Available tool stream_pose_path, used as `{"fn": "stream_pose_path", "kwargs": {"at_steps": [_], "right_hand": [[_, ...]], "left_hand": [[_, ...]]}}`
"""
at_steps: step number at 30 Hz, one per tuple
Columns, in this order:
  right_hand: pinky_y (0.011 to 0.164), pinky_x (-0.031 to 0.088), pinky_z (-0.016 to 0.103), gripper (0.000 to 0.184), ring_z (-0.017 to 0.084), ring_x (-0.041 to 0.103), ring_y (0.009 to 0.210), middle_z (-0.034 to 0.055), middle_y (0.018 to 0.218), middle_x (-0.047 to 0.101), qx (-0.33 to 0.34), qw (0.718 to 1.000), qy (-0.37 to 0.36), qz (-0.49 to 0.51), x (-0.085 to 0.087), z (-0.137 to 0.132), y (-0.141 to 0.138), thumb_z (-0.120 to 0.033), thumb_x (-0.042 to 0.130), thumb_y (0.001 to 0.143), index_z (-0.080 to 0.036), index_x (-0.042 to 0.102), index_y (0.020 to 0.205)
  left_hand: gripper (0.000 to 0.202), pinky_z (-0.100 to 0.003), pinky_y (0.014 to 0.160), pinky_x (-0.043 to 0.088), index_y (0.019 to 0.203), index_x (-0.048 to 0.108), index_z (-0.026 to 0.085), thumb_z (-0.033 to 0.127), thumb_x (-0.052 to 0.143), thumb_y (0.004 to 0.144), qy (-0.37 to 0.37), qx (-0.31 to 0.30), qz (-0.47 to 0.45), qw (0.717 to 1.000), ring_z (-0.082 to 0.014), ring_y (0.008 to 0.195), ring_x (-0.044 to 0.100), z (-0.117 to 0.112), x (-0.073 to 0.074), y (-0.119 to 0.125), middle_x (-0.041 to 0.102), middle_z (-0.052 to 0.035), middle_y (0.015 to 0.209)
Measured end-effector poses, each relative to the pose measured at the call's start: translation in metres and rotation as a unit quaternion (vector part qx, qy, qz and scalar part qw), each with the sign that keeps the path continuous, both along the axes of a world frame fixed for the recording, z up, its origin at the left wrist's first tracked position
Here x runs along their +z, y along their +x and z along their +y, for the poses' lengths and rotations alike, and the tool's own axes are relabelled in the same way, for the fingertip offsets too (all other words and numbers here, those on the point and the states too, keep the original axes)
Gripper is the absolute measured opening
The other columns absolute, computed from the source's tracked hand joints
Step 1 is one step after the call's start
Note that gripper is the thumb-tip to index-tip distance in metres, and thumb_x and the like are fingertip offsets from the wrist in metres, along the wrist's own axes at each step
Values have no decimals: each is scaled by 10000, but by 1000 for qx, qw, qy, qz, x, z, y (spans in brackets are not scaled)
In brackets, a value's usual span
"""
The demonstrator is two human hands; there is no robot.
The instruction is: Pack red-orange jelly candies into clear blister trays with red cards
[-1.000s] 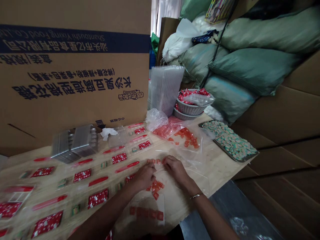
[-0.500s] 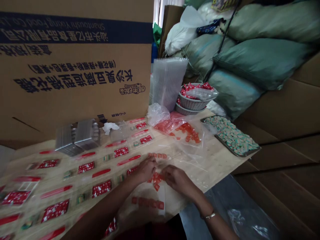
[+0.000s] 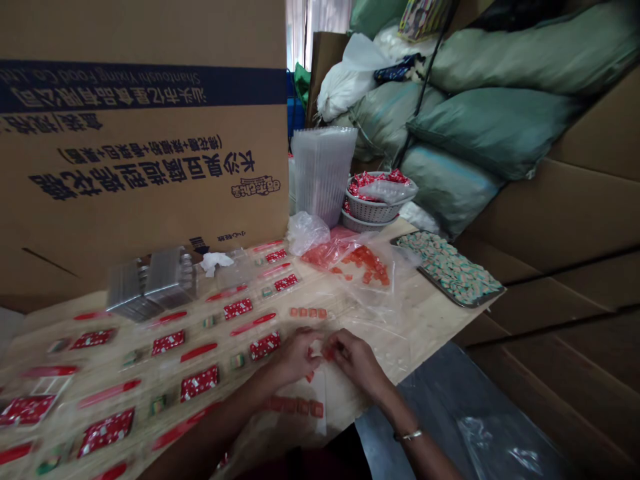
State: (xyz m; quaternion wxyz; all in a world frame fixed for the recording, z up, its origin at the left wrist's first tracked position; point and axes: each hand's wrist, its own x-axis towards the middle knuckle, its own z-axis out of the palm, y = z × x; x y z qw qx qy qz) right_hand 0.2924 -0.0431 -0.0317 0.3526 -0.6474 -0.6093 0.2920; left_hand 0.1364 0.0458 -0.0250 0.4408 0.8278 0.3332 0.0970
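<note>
My left hand (image 3: 296,357) and my right hand (image 3: 357,363) meet over a transparent plastic sheet (image 3: 380,340) on the wooden table (image 3: 440,333). Small orange-red cubes (image 3: 327,353) sit at my right fingertips, partly hidden by both hands. A row of similar cubes (image 3: 307,313) lies just beyond my hands, and another row (image 3: 295,405) lies nearer me. To the left, red sachets (image 3: 265,345) and red sticks (image 3: 255,319) lie in rows on transparent film. A plastic bag of orange-red cubes (image 3: 363,267) lies farther back.
A large printed cardboard box (image 3: 140,133) stands behind the table. Stacked silver trays (image 3: 153,283), transparent trays (image 3: 323,173), a basket of red packets (image 3: 373,200) and a metal tray of sweets (image 3: 447,270) line the back. Green sacks (image 3: 500,123) are piled beyond.
My hands have closed in on each other, and the loose cubes between them are mostly out of sight now. The view has shifted slightly.
</note>
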Motion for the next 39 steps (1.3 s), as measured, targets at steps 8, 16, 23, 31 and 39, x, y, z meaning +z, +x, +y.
{"fn": "stream_pose_path", "kwargs": {"at_steps": [8, 16, 23, 31, 39], "right_hand": [[684, 434, 283, 245, 186, 559, 768, 39, 839, 591, -42, 999, 2, -25, -14, -7, -9, -64, 496, 688, -193, 549, 890], [575, 423, 240, 124, 143, 527, 629, -16, 688, 572, -101, 980, 65, 156, 3, 6, -20, -150, 509, 678, -203, 561, 777], [591, 418, 253, 128, 146, 529, 631, -9, 684, 593, -47, 972, 48, 225, 14, 11, -27, -164, 504, 691, -204, 591, 776], [520, 374, 243, 75, 119, 459, 503, -35, 549, 541, -154, 903, -25, 400, -6, 17, -34, -198, 580, 557, -192, 587, 632], [549, 421, 236, 223, 111, 505, 550, -10, 662, 616, -153, 853, -28, 499, 18, 18, -10, -300, 759, 569, -191, 629, 713]], "left_hand": [[314, -348, 853, 445, 1026, 589, 180, 92, 527, 732, 67, -56, 6, 996, -208, 925, 568, -10, 3, 13, 652, -55, 975], [198, -251, 618, 455, 725, 582, 161, 257, 704, 602, -338, 97, -194, 916, -122, 641, 549, 4, 11, 3, 593, 6, 695], [107, -257, 694, 469, 731, 582, 173, 130, 571, 634, -515, 158, -225, 812, -136, 747, 601, 7, 17, -9, 632, -4, 754], [162, -203, 466, 316, 603, 516, 169, 94, 527, 459, -436, 138, -165, 874, -74, 472, 429, 4, 19, -1, 495, 63, 508], [170, -231, 527, 369, 621, 603, 151, 134, 502, 485, -458, 189, -250, 832, -117, 573, 518, 8, 21, -21, 642, -24, 640]]}}
